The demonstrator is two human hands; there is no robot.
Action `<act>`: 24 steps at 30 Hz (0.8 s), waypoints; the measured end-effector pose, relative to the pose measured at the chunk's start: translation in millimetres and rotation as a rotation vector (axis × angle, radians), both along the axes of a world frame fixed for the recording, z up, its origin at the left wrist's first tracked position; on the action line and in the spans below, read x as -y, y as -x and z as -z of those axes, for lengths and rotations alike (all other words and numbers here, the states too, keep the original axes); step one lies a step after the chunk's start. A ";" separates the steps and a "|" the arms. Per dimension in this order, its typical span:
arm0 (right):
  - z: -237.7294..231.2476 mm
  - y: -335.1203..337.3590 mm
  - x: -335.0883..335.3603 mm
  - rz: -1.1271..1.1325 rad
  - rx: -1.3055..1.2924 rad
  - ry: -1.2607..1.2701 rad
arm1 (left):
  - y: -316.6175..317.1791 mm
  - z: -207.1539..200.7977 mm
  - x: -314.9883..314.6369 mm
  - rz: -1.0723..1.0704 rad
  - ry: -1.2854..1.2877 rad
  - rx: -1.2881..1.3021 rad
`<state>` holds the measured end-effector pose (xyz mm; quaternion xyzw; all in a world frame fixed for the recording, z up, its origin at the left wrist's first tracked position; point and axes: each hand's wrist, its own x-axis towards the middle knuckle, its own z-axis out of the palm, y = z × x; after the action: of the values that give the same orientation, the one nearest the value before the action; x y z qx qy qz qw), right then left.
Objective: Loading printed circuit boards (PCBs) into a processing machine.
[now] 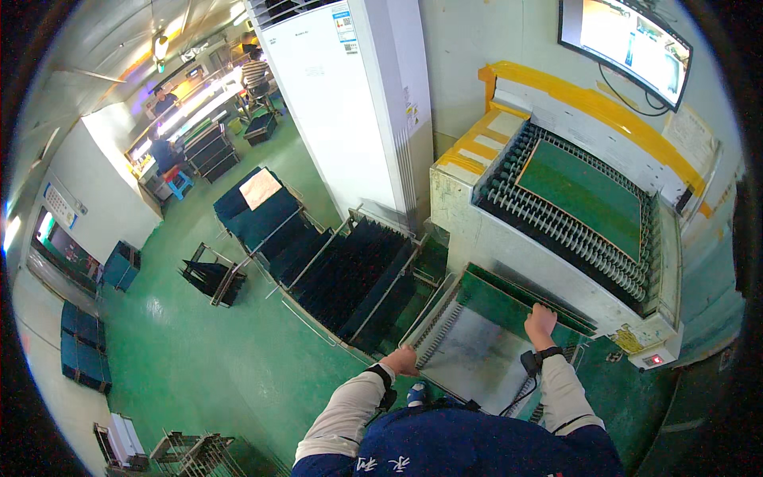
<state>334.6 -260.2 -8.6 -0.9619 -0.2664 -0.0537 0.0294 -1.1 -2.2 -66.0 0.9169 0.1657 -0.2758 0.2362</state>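
In front of me stands a slotted rack [477,350] with a pale flat base and coil-like combs along its sides. Several green panels [509,296] stand on edge at its far side. My left hand [403,360] is closed on the rack's near left edge. The fingers of my right hand [541,320] are bent over the top edge of the green panels at the right; how many it grips I cannot tell. Beyond the rack, a roller conveyor machine [497,203] carries one flat green panel [584,195] on its rollers.
Left of the rack are metal racks packed with dark panels [350,270], with a tan sheet [260,189] on top of the farther ones. A tall white cabinet [342,103] stands behind. A monitor [628,48] hangs at upper right. Several people sit at a lit bench [187,111] far off.
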 end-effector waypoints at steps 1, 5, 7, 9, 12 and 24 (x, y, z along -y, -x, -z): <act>0.0 0.0 0.5 -0.002 0.003 -0.002 | -1.2 0.8 -0.5 0.019 -0.001 -0.014; -2.7 1.0 -1.8 -0.009 0.002 0.010 | 2.2 24.3 -4.8 0.033 0.016 -0.020; -0.3 0.1 -0.8 -0.012 0.017 0.005 | -0.7 28.4 -4.7 0.032 0.017 -0.040; 1.4 -0.6 0.1 -0.008 0.013 -0.003 | -1.7 27.5 -4.7 0.031 0.019 -0.047; 2.8 -1.5 1.1 0.001 0.011 0.003 | 0.9 21.3 -2.6 0.022 -0.002 0.011; 2.4 -1.4 0.5 0.010 0.004 0.010 | -1.4 8.5 -4.2 0.129 -0.005 0.006</act>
<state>335.9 -260.7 -11.0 -0.9633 -0.2619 -0.0545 0.0240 0.3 2.0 -74.6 0.9271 0.1062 -0.2873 0.2161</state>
